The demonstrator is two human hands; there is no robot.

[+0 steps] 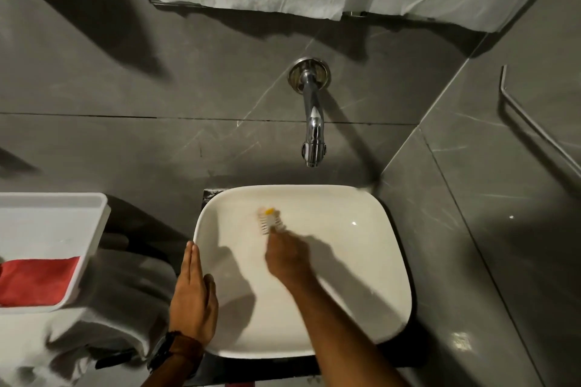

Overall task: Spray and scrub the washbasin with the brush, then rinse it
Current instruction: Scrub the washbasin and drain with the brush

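**Q:** Where are the brush and basin?

**A:** My right hand (287,256) is inside the white rounded-square ceramic washbasin (361,261), its fingers clamped on the small pale-bristled scrub brush with a yellow spot (269,220). The brush is blurred and sits against the basin's far inner wall, left of centre, below the chrome wall-mounted tap (312,122).

**Q:** And the left hand?

**A:** My left hand (192,295) lies flat on the basin's left rim, fingers together and extended, gripping nothing. To the left, a white plastic tray (94,229) holds a red cloth (37,280).
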